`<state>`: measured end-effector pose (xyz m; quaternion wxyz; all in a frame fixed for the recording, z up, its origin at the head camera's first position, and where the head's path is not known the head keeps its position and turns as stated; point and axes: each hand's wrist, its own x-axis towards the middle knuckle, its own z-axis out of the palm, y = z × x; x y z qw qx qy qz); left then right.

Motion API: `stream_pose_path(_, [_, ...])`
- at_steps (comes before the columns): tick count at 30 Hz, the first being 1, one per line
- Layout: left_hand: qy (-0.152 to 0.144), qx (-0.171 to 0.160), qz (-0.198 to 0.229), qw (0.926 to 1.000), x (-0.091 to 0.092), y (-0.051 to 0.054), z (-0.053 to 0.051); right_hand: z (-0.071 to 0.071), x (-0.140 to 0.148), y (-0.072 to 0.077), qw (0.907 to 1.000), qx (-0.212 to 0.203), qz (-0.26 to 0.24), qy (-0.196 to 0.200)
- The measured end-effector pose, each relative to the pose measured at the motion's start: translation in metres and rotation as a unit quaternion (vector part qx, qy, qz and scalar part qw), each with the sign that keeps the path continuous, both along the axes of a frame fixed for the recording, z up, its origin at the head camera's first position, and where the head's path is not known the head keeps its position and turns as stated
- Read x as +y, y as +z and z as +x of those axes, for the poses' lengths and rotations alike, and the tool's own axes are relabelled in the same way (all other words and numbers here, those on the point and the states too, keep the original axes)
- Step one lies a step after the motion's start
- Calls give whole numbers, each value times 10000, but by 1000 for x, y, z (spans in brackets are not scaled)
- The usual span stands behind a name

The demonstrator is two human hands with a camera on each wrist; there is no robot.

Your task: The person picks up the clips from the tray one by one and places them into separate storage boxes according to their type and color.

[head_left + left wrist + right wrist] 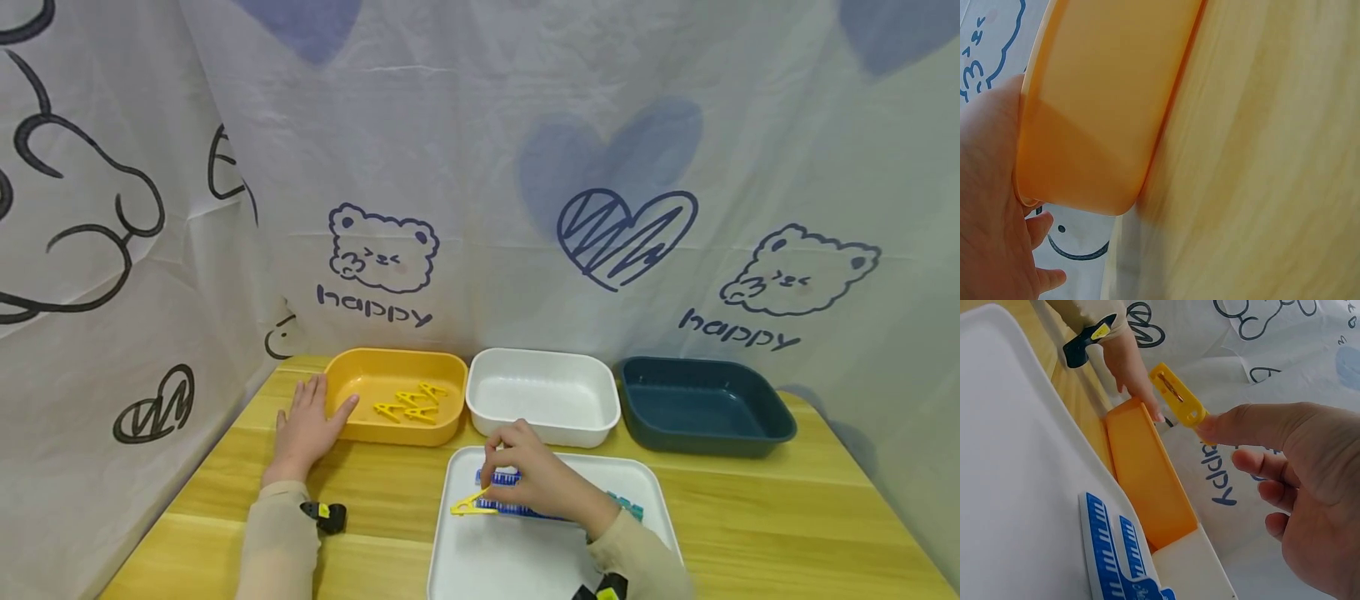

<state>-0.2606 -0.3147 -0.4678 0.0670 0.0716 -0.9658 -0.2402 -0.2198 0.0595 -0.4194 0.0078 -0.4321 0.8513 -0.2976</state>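
My right hand pinches a yellow clip between thumb and finger, above the left part of the white tray. In the right wrist view the clip stands out past the fingertips of the hand. Beneath that hand lie blue-and-white pieces. My left hand rests on the left end of the orange bin, thumb over its rim and fingers along the outer side. Several yellow clips lie in this bin. The left wrist view shows the hand against the bin's wall.
Right of the orange bin stand a white bin and a dark teal bin. A green piece lies at the tray's right side, partly behind the right hand. A printed white curtain hangs behind the wooden table.
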Motion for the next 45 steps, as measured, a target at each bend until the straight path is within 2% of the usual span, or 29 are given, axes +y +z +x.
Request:
stream_pose_path(7, [2, 9, -9, 10000, -2, -1, -2, -4, -15, 4, 9991, 106, -240, -346])
stream_pose_path(12, [11, -14, 7, 10000, -2, -1, -2, -7, -26, 5, 9975, -89, -308, -635])
stream_pose_path(15, [16, -6, 12, 10000, -2, -1, -2, -9, -32, 4, 9969, -115, -362, -696])
stream_pose_path(22, [-13, 20, 25, 10000, -1, 0, -2, -14, -45, 1, 9954, 179, -604, -725])
stream_pose_path(31, [-14, 59, -70, 10000, -1, -1, -2, -21, -60, -6, 9902, -223, -775, -1137])
stream_pose_path(38, [-20, 73, -33, 10000, 0, -2, -2, -27, -70, -11, 9865, -95, -930, -1347])
stream_pose_path(45, [-18, 90, -65, 9999, 0, -1, 0, -35, -82, -11, 9825, -212, -1167, -1434])
